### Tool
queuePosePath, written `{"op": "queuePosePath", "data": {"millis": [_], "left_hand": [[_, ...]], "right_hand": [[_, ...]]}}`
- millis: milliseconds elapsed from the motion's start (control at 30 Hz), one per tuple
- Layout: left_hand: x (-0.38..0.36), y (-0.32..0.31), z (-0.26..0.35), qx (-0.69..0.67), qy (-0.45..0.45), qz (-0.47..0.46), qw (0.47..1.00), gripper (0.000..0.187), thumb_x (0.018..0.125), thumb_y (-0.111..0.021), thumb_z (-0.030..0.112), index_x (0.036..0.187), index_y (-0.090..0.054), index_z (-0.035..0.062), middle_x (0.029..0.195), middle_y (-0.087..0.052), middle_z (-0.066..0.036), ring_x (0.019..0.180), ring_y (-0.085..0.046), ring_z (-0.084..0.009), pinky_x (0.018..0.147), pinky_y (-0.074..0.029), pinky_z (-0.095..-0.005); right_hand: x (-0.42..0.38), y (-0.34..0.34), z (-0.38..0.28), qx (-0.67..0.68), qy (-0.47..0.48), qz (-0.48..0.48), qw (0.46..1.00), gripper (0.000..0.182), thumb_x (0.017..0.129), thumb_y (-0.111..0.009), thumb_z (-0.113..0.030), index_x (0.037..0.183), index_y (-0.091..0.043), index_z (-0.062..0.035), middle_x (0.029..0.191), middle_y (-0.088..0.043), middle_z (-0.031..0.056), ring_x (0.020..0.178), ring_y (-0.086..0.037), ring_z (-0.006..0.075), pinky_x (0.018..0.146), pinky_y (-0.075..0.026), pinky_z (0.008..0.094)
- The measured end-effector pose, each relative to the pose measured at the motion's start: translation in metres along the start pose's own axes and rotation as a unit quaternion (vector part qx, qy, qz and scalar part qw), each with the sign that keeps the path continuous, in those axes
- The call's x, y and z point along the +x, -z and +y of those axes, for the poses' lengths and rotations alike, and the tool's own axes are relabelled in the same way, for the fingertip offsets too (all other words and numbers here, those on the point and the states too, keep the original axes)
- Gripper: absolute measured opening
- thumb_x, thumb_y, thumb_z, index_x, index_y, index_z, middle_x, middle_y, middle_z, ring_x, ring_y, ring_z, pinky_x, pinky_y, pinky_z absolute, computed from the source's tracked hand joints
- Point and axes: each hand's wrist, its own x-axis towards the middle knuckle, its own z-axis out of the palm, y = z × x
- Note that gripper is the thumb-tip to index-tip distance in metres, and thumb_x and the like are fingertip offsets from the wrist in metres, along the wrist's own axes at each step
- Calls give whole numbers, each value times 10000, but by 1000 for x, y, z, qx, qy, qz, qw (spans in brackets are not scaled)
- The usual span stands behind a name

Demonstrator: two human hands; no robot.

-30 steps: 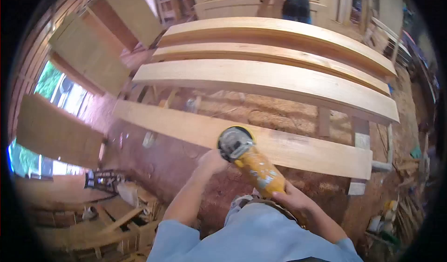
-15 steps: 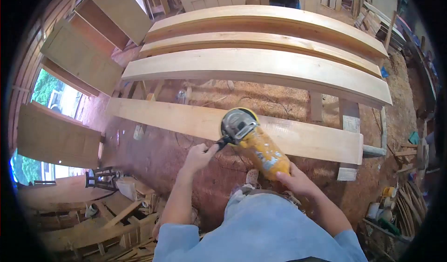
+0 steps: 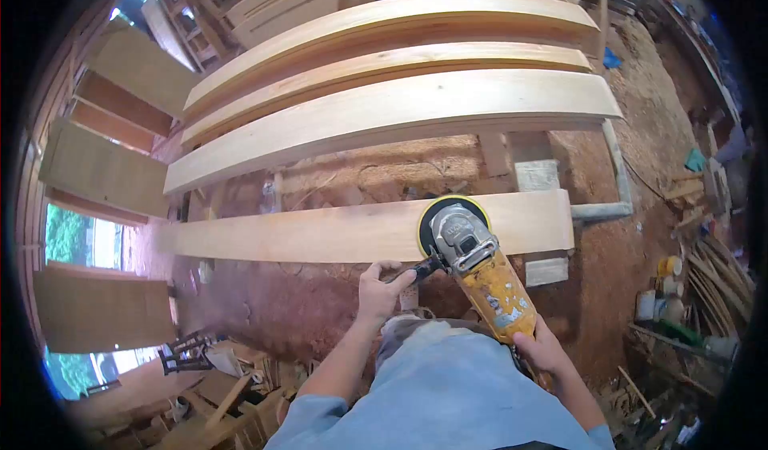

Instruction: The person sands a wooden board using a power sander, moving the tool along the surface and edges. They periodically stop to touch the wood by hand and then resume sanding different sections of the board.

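A yellow angle sander (image 3: 498, 296) with a worn, paint-chipped body is held in both hands in front of my blue shirt. My left hand (image 3: 381, 292) wraps round its black side handle, and my right hand (image 3: 541, 344) grips the rear of the body. The round pad with a yellow rim (image 3: 433, 202) overlaps the near wooden plank (image 3: 352, 232) toward its right end. That pale plank lies flat across supports, its right end beside a grey metal frame piece (image 3: 602, 212).
Beyond lie several long pale beams (image 3: 400, 106), side by side. Brown panels (image 3: 104, 310) lean along the left wall. Scrap wood (image 3: 240, 394) is piled at lower left; thin strips (image 3: 720, 282) and pots (image 3: 669, 268) stand at right. Sawdust (image 3: 368, 170) covers the floor between the beams.
The view has swung, so the planks sit farther left and tilt differently. Both hands and the sander have shifted right in view, and the pad is now closer to the plank's right end.
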Motion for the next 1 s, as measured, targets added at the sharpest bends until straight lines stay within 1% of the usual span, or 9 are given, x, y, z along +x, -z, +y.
{"op": "queuePosePath", "data": {"millis": [233, 300, 500, 600, 667, 733, 833, 900, 1000], "left_hand": [[-13, -46, 43, -3, 28, -57, 998, 334, 816, -876, 226, 973, -700, -10, 880, -725, -93, 867, -657, -150, 812, -537, -314], [0, -49, 16, 27, -54, -97, 993, 290, 815, -868, 204, 948, -703, 5, 884, -726, -73, 859, -658, -160, 827, -537, -329], [16, -64, 29, 68, 5, -141, 988, 352, 790, -890, 212, 1003, -695, 12, 928, -731, -100, 927, -678, -172, 842, -542, -335], [24, -79, 6, 79, -39, -150, 985, 372, 789, -894, 218, 1005, -677, 7, 911, -715, -81, 882, -659, -163, 790, -544, -330], [37, -93, -4, 94, -88, -162, 978, 376, 794, -892, 225, 998, -661, 10, 895, -706, -64, 843, -645, -154, 749, -545, -327], [45, -114, -9, 74, -50, -190, 978, 392, 791, -901, 250, 992, -654, 22, 914, -716, -85, 846, -653, -163, 753, -546, -330], [49, -134, 5, 45, 4, -228, 973, 439, 777, -910, 312, 972, -649, 18, 948, -712, -130, 888, -656, -200, 792, -542, -356], [54, -148, 0, 118, -127, -214, 961, 485, 763, -912, 357, 960, -647, 2, 924, -686, -146, 908, -646, -219, 817, -535, -372], [62, -163, -4, 105, -140, -207, 963, 533, 739, -919, 383, 961, -645, -18, 924, -665, -153, 884, -639, -229, 809, -535, -382]], "right_hand": [[-42, 8, 9, 54, 94, 54, 993, 760, 928, -733, -296, 1519, -384, 30, 1455, -541, 180, 1357, -508, 251, 1139, -400, 384], [-54, 0, -3, 103, 40, 69, 991, 766, 932, -731, -294, 1527, -375, 32, 1461, -536, 181, 1369, -495, 250, 1151, -386, 381], [-65, -23, 24, 50, 18, 132, 990, 798, 937, -722, -296, 1543, -331, 45, 1460, -527, 182, 1384, -467, 256, 1174, -354, 378], [-52, -30, 71, 75, 72, 162, 981, 780, 931, -720, -318, 1525, -352, 28, 1386, -569, 163, 1223, -584, 241, 1047, -479, 368], [-51, -28, 56, 149, 38, 147, 977, 715, 943, -694, -303, 1509, -375, -5, 1216, -630, 110, 942, -642, 165, 795, -557, 314], [-48, -25, 63, 145, 28, 186, 971, 627, 956, -667, -291, 1466, -405, -36, 1051, -634, 54, 712, -576, 98, 584, -503, 266], [-45, -23, 88, 189, 48, 223, 955, 568, 970, -646, -279, 1433, -408, -51, 1005, -633, 62, 676, -576, 119, 567, -507, 286], [-49, -22, 82, 227, 47, 203, 951, 548, 976, -642, -281, 1419, -409, -57, 1011, -635, 76, 659, -580, 132, 556, -513, 291], [-45, -20, 93, 260, 47, 175, 948, 530, 990, -633, -294, 1411, -406, -68, 1009, -638, 94, 642, -591, 150, 540, -523, 296]]}}
